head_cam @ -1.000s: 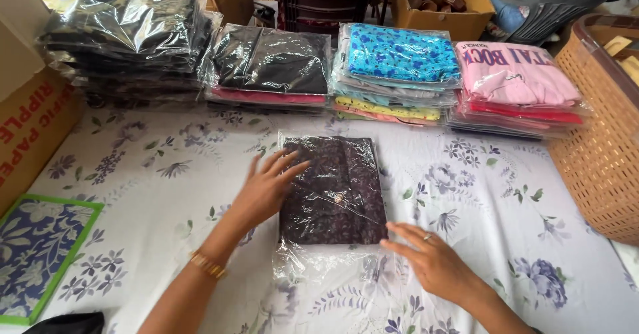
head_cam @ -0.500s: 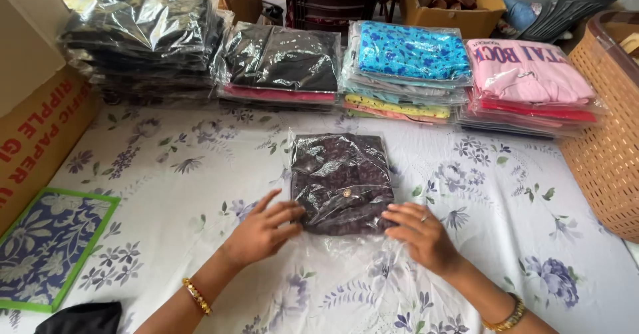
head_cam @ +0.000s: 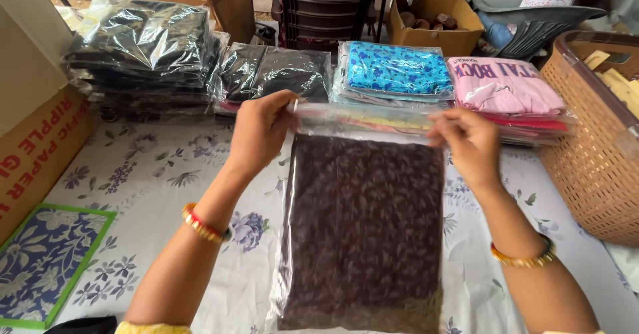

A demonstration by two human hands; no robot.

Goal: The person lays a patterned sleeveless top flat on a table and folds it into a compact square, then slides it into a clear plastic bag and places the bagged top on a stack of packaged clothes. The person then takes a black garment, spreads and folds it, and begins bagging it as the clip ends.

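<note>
Both the left hand (head_cam: 258, 134) and the right hand (head_cam: 469, 144) pinch their fingers closed on the top edge of a clear plastic bag (head_cam: 363, 231) containing dark maroon patterned fabric, held upright above the floral-clothed worktop (head_cam: 153, 174).

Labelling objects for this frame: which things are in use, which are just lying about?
In use: left hand and right hand holding up the clear bag of dark patterned cloth.

Lying about: stacks of bagged clothes, blue floral pack, pink pack, wicker basket, cardboard box.
</note>
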